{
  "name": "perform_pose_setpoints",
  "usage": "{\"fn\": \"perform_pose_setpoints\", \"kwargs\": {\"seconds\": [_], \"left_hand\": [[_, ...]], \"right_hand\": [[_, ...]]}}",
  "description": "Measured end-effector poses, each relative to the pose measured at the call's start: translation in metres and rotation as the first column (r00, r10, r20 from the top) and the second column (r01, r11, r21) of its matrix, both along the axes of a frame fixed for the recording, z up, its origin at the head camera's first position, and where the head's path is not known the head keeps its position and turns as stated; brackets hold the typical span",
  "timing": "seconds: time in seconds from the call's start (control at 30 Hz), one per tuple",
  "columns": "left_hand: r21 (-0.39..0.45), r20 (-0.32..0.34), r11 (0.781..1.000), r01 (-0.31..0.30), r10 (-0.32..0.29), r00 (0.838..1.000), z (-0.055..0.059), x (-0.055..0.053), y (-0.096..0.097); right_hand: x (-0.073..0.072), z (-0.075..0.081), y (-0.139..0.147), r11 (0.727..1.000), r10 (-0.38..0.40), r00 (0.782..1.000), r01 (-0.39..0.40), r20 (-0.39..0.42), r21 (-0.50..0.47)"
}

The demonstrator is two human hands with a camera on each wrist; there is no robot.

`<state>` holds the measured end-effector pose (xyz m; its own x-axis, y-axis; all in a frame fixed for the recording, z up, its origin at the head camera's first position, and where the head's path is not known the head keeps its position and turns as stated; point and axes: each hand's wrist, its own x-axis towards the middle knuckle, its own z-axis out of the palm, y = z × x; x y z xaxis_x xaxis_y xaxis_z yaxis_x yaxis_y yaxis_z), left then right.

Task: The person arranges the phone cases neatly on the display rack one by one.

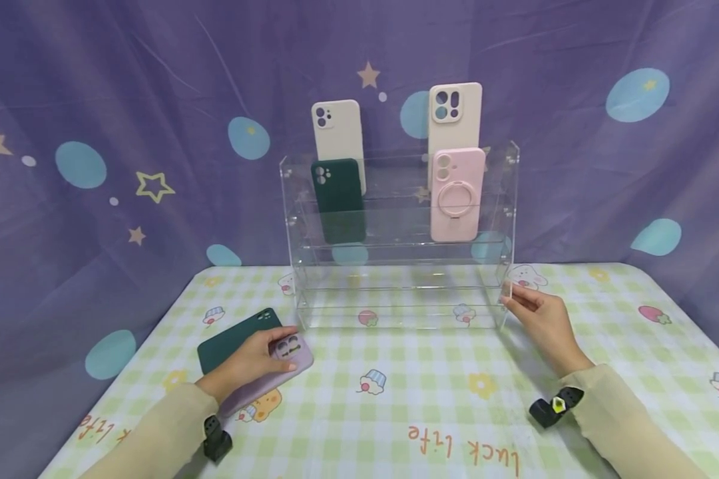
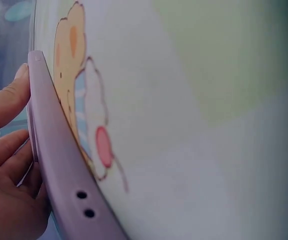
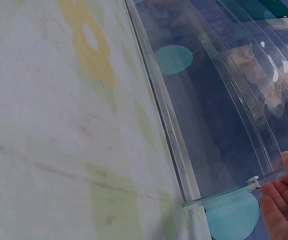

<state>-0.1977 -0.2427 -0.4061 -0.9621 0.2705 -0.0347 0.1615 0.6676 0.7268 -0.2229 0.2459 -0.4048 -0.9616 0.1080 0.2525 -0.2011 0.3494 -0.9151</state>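
My left hand (image 1: pixel 248 359) lies across a lilac phone case (image 1: pixel 269 382) on the table, thumb and fingers gripping it near its camera cutouts. In the left wrist view the case's side edge (image 2: pixel 58 135) has two small holes. Partly under it lies a dark green phone case (image 1: pixel 230 342). My right hand (image 1: pixel 545 326) pinches the lower right side panel of a clear acrylic tiered rack (image 1: pixel 395 289). On the rack's upper tiers stand two cream cases, a left one (image 1: pixel 341 133) and a right one (image 1: pixel 464 130), behind a green case (image 1: pixel 341 213) and a pink ring case (image 1: pixel 455 223).
A green-and-white checked cloth (image 1: pixel 431 392) with printed cartoons covers the table. Behind the rack hangs a purple curtain (image 1: pixel 174 100) with stars and blue dots. The rack's lower tiers hold no cases.
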Motion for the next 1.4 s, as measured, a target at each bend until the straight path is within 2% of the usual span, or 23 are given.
{"fn": "perform_pose_setpoints", "kwargs": {"seconds": [0.1, 0.3, 0.47, 0.57, 0.73, 0.9, 1.1, 1.23, 1.4], "left_hand": [[-0.025, -0.01, 1.0, 0.002, -0.002, 1.0, 0.002, 0.001, 0.001], [-0.019, -0.029, 1.0, 0.024, -0.025, 0.999, 0.007, -0.001, 0.002], [-0.077, -0.041, 0.996, -0.051, 0.048, 0.998, 0.012, -0.002, 0.005], [-0.103, -0.026, 0.99, -0.1, 0.098, 0.995, 0.013, -0.004, 0.005], [-0.049, 0.024, 0.989, -0.137, 0.138, 0.99, 0.013, -0.008, -0.001], [0.024, 0.097, 0.981, -0.191, 0.188, 0.977, 0.019, -0.012, -0.005], [0.076, 0.182, 0.98, -0.181, 0.165, 0.969, 0.027, -0.008, -0.004], [0.104, 0.201, 0.981, -0.161, 0.138, 0.97, 0.031, -0.008, -0.003], [0.224, 0.218, 0.969, -0.109, 0.059, 0.974, 0.043, -0.009, 0.006]], "right_hand": [[0.0, 0.001, 0.0, 1.0, 0.0, 1.0, 0.0, 0.0, -0.007], [0.0, 0.005, -0.001, 1.0, 0.003, 1.0, -0.003, -0.011, 0.013], [-0.001, 0.005, -0.002, 1.0, 0.004, 1.0, -0.004, -0.019, 0.012], [0.0, 0.005, -0.002, 1.0, 0.004, 1.0, -0.003, -0.018, 0.013], [0.0, 0.005, -0.002, 1.0, 0.001, 1.0, 0.0, -0.022, 0.019], [-0.001, 0.003, -0.002, 1.0, 0.006, 1.0, -0.005, -0.029, 0.011], [-0.001, 0.002, -0.002, 1.0, -0.001, 1.0, 0.001, -0.018, 0.015], [0.0, 0.002, -0.002, 1.0, 0.005, 1.0, -0.005, -0.016, 0.016], [0.002, 0.003, -0.001, 1.0, 0.008, 1.0, -0.007, -0.02, 0.011]]}}
